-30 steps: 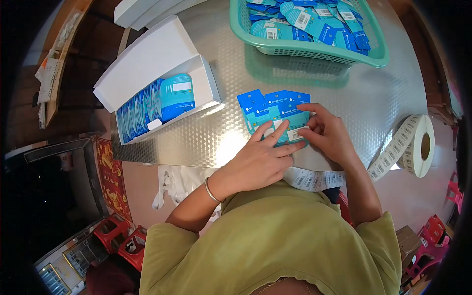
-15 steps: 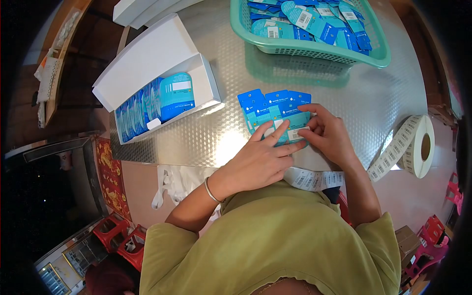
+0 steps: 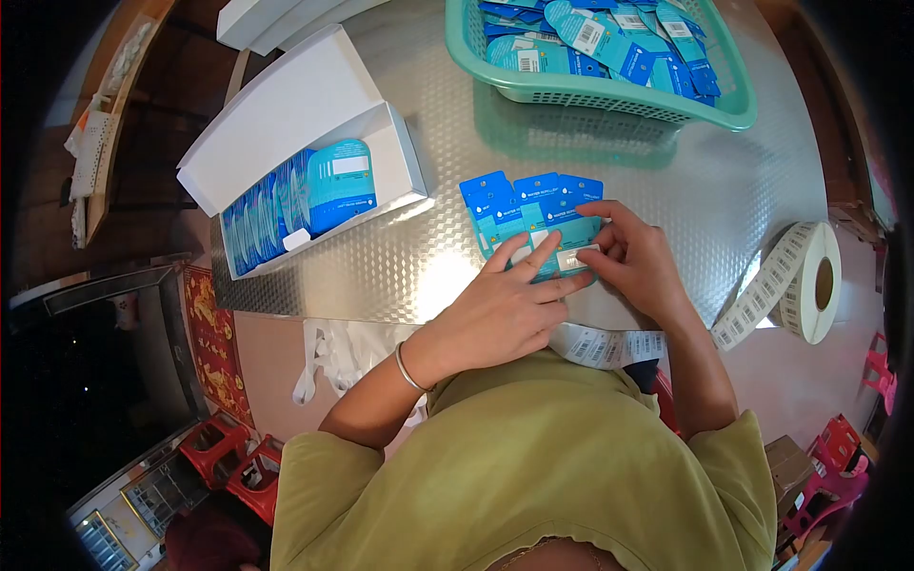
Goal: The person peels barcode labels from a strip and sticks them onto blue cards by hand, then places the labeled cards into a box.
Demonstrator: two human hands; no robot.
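Note:
Several blue-and-teal cards (image 3: pixel 538 214) with "Water Repellent" print lie overlapped in a fan near the table's front edge. My left hand (image 3: pixel 500 309) lies across their lower part, fingers spread, near a white blank patch on one card. My right hand (image 3: pixel 643 262) is at the right edge of the front card, its thumb on the right end of a white barcode sticker (image 3: pixel 571 259) and its index finger higher on the card. The other right fingers are curled and partly hidden. A strip of barcode labels (image 3: pixel 609 347) hangs at the table edge below my hands.
A green basket (image 3: pixel 590 100) full of similar cards stands at the back right. On the left, an open white box (image 3: pixel 405 157) holds a row of cards. A roll of barcode labels (image 3: pixel 809 285) stands at the right edge. Red stools (image 3: pixel 252 476) are on the floor.
Both hands stay in nearly the same place. The right thumb has shifted very slightly on the barcode sticker, which now catches more glare.

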